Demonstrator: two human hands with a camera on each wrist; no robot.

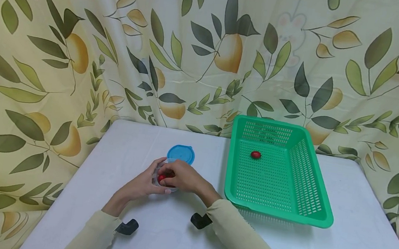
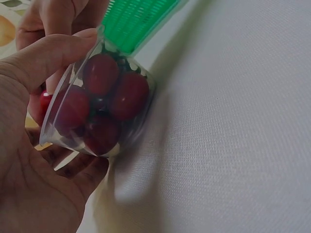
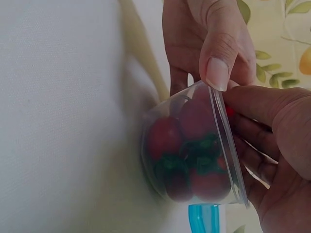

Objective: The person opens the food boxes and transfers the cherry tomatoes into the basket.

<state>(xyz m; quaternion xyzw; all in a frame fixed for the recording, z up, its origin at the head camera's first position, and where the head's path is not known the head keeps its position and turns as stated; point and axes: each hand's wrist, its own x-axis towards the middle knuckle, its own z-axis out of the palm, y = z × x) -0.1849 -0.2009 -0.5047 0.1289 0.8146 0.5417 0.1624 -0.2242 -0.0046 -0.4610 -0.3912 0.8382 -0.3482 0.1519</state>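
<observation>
My left hand grips a small clear plastic tub around its side, thumb at the rim. Several red cherry tomatoes with green stems fill the tub, showing through its wall in both wrist views. Over the tub's mouth, my right hand has its fingers curled down and pinches a cherry tomato at the top. The right fingertips are partly hidden by the rim and the left hand. A blue lid lies on the table just behind the tub.
To the right stands a green perforated basket, with a single cherry tomato on its floor. A white cloth covers the table. Behind it hangs a leaf-and-fruit patterned curtain. Black wrist devices sit below both hands.
</observation>
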